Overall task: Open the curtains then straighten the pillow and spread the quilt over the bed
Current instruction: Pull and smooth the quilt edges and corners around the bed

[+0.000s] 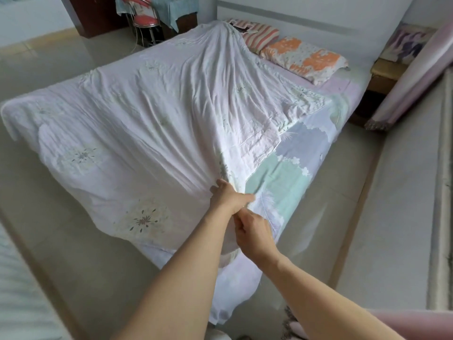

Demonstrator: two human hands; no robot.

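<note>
A pale pink and white quilt [137, 111] lies across most of the bed, pulled into long folds that run toward my hands. My left hand [229, 196] grips a bunched edge of the quilt at the bed's near corner. My right hand [253, 233] pinches the same edge just below it. The quilt's right side is folded back, baring the patchwork sheet [282, 177] in green and lilac. Two pillows lie at the head: an orange flowered pillow [305, 58] and a striped pillow [261, 33] partly under the quilt.
A pink curtain [407, 79] hangs drawn aside at the right, beside a window ledge. A red chair [144, 20] and a cloth-covered desk stand beyond the bed. A bedside stand [387, 69] with a picture sits by the headboard wall. Tiled floor surrounds the bed.
</note>
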